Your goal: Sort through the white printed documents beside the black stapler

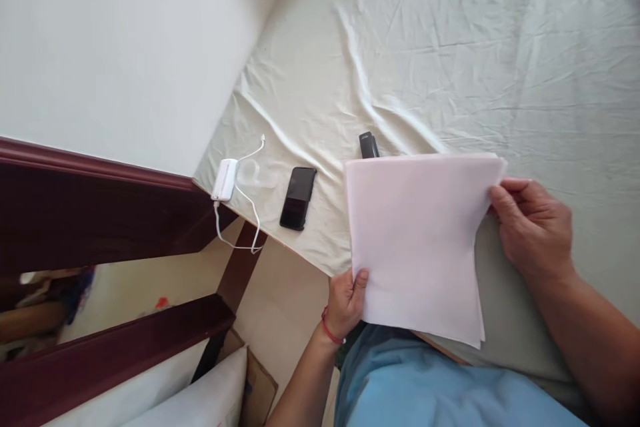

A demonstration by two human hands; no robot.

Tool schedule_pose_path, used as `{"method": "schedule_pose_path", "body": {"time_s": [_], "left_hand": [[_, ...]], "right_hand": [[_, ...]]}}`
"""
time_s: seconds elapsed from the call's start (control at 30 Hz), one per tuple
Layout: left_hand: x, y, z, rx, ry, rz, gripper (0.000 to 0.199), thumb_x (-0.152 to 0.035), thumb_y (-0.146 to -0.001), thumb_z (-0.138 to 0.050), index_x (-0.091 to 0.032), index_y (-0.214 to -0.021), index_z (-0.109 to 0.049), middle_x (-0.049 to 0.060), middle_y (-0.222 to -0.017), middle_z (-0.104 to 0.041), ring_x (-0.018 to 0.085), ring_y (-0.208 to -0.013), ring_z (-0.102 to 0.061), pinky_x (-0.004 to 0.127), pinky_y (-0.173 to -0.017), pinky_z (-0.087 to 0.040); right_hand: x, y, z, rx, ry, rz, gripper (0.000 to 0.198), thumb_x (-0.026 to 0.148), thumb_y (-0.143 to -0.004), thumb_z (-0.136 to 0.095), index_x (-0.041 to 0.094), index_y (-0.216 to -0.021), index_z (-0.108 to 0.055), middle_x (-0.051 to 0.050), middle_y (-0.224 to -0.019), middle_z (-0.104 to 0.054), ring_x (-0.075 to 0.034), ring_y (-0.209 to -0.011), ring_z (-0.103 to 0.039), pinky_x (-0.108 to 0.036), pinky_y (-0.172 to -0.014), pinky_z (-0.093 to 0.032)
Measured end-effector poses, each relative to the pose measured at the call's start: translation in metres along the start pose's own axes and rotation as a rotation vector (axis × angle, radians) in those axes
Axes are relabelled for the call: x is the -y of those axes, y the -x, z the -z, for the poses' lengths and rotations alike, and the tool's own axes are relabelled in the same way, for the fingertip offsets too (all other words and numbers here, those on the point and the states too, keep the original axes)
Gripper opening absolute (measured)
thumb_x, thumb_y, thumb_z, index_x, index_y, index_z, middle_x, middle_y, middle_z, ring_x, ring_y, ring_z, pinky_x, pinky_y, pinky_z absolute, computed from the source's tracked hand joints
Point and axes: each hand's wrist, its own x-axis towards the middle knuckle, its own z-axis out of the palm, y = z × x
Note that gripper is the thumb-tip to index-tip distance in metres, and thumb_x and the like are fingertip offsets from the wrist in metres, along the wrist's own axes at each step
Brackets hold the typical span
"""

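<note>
A stack of white paper sheets (415, 240) is held up in front of me, its edges slightly fanned at the lower right. My left hand (347, 301) grips the lower left edge, thumb on top and a red string round the wrist. At the upper right edge my right hand (533, 227) pinches the sheets between thumb and fingers. Just past the top edge of the paper pokes out a black object (369, 145), perhaps a stapler; the paper hides the rest of it. A black phone (298, 198) lies to the left of the stack.
A pale wrinkled sheet (450, 67) covers the surface. Near its left edge sits a white power bank-like box (225, 179) with a white cable (254, 207) hanging over the side. A dark red wooden frame (100, 200) and a white wall (120, 40) border the left.
</note>
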Motion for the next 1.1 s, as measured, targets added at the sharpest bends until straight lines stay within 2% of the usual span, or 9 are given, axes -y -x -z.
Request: {"method": "schedule_pose_path", "body": {"time_s": [0.13,0.3,0.4,0.57,0.73,0.9,1.0,1.1], "left_hand": [[0.003,-0.004,-0.004,-0.073,-0.037,-0.038,0.040,-0.033,-0.104,-0.048,-0.019,-0.067,-0.051,-0.003,-0.057,-0.048,0.010,-0.051,-0.042,0.024,-0.050,-0.032],[0.003,-0.003,-0.007,-0.093,-0.061,-0.047,0.038,-0.029,-0.103,-0.051,-0.018,-0.067,-0.052,-0.003,-0.056,-0.050,0.010,-0.050,-0.045,0.024,-0.050,-0.033],[0.006,-0.003,-0.006,-0.069,-0.044,-0.027,0.037,-0.031,-0.102,-0.053,-0.018,-0.068,-0.054,-0.003,-0.056,-0.051,0.010,-0.051,-0.047,0.023,-0.051,-0.035],[0.005,-0.002,-0.003,-0.050,0.005,0.080,0.029,-0.037,-0.105,-0.049,-0.017,-0.092,-0.065,0.001,-0.072,-0.066,0.015,-0.064,-0.061,0.024,-0.061,-0.045],[-0.003,-0.003,-0.004,-0.061,-0.023,0.140,0.036,-0.042,-0.106,-0.044,-0.019,-0.082,-0.058,-0.001,-0.064,-0.057,0.013,-0.056,-0.051,0.025,-0.057,-0.040],[-0.005,-0.005,-0.007,-0.063,-0.007,0.168,0.038,-0.046,-0.106,-0.042,-0.021,-0.079,-0.053,-0.002,-0.065,-0.053,0.014,-0.059,-0.049,0.027,-0.059,-0.039],[-0.005,-0.006,-0.007,-0.079,0.019,0.170,0.039,-0.047,-0.105,-0.042,-0.021,-0.078,-0.051,-0.002,-0.065,-0.051,0.014,-0.059,-0.047,0.027,-0.059,-0.039],[-0.006,-0.007,-0.008,-0.076,0.039,0.172,0.038,-0.048,-0.105,-0.042,-0.021,-0.081,-0.053,-0.001,-0.067,-0.053,0.014,-0.061,-0.048,0.027,-0.060,-0.039]], "right_hand": [[0.001,0.000,0.000,0.083,0.010,0.040,0.017,0.038,-0.091,-0.075,0.021,-0.093,-0.072,0.001,-0.076,-0.068,-0.012,-0.062,-0.059,-0.024,-0.058,-0.049],[0.005,0.002,0.001,0.133,0.068,0.023,0.021,0.042,-0.094,-0.072,0.021,-0.097,-0.070,0.001,-0.079,-0.067,-0.013,-0.065,-0.058,-0.026,-0.062,-0.047],[0.005,0.003,0.003,0.154,0.166,0.045,0.023,0.044,-0.092,-0.075,0.021,-0.093,-0.070,0.002,-0.074,-0.063,-0.012,-0.064,-0.054,-0.027,-0.060,-0.044],[0.000,0.003,0.004,0.187,0.140,0.041,0.025,0.044,-0.093,-0.073,0.022,-0.085,-0.066,0.002,-0.071,-0.059,-0.013,-0.062,-0.051,-0.029,-0.059,-0.040],[0.001,0.001,0.002,0.144,0.013,-0.004,0.024,0.043,-0.090,-0.076,0.025,-0.100,-0.063,0.002,-0.076,-0.061,-0.015,-0.063,-0.054,-0.029,-0.057,-0.043],[-0.001,0.001,0.002,0.156,0.005,-0.050,0.025,0.046,-0.089,-0.076,0.026,-0.087,-0.062,0.004,-0.064,-0.057,-0.013,-0.052,-0.047,-0.029,-0.049,-0.037],[-0.001,0.002,0.002,0.146,0.055,0.021,0.017,0.044,-0.093,-0.072,0.027,-0.092,-0.069,0.003,-0.067,-0.060,-0.015,-0.056,-0.050,-0.031,-0.054,-0.040],[0.001,0.002,0.001,0.060,0.162,0.210,0.011,0.038,-0.094,-0.072,0.028,-0.091,-0.073,0.000,-0.082,-0.066,-0.016,-0.065,-0.053,-0.033,-0.061,-0.042]]}}
